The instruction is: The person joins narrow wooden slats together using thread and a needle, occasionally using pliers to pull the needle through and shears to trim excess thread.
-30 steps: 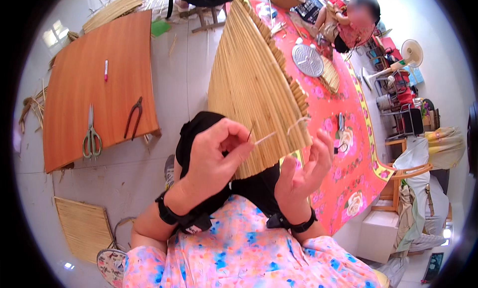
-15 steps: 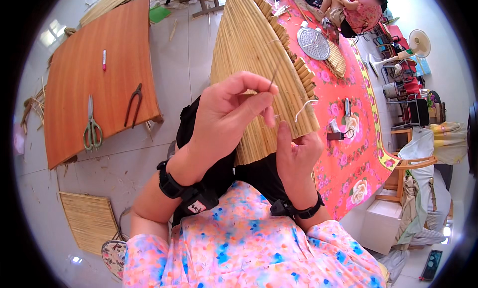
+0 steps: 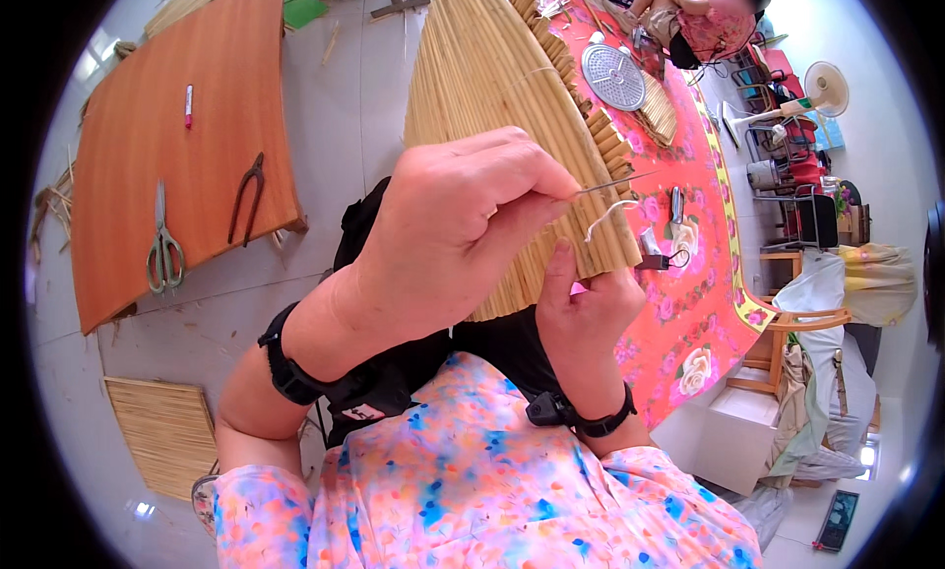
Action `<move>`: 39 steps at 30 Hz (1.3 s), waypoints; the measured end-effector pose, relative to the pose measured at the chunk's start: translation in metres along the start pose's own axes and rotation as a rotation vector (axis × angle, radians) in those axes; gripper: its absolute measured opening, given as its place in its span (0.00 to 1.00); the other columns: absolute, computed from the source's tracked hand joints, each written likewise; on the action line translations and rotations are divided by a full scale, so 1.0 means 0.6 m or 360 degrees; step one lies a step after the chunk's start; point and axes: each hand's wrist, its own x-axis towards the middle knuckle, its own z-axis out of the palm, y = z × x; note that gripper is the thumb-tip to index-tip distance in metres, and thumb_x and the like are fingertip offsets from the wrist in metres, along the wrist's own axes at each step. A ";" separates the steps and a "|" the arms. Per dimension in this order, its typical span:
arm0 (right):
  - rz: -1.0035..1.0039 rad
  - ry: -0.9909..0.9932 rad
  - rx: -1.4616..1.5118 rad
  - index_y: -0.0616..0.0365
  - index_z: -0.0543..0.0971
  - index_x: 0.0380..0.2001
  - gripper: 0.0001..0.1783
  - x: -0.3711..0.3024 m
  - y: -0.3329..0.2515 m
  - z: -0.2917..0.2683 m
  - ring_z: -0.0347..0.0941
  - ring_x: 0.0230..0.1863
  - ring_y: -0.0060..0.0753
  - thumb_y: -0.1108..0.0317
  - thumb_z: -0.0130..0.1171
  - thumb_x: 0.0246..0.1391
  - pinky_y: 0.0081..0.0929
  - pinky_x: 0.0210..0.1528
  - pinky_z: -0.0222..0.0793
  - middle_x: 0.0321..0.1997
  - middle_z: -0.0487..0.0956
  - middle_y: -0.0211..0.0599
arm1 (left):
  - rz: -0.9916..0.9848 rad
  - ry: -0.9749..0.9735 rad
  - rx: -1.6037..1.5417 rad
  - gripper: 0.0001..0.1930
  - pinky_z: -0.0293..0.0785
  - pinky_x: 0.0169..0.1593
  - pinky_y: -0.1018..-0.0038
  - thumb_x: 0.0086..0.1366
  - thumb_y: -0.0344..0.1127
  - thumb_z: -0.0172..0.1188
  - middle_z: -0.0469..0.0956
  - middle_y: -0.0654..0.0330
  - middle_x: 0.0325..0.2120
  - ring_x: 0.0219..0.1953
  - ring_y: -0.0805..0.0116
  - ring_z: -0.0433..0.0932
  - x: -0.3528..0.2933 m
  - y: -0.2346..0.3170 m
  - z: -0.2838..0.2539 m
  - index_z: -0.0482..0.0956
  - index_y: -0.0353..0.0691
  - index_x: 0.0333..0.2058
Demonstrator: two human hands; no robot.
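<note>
"While the left hand pinches a thin, dark metal needle between thumb and forefinger, what has the right hand got?"

"It's clasping the near corner of a tan, tapering panel of straw-like stalks, thumb on top."

"And the panel sits where?"

"Above black trousers, a short white thread curving at its right edge."

needle in left hand, reed panel in right hand

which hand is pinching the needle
The left hand: it pinches the thin needle, whereas the right hand grips the lower right corner of the ribbed tan panel.
</note>
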 end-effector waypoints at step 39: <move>0.0052 0.0043 0.0413 0.67 0.78 0.39 0.15 -0.001 0.035 0.034 0.80 0.35 0.49 0.72 0.64 0.47 0.35 0.38 0.73 0.34 0.81 0.47 | -0.0261 0.0061 -0.0407 0.03 0.71 0.31 0.81 0.62 0.22 0.57 0.76 0.64 0.25 0.27 0.79 0.74 0.005 -0.026 -0.019 0.77 0.32 0.35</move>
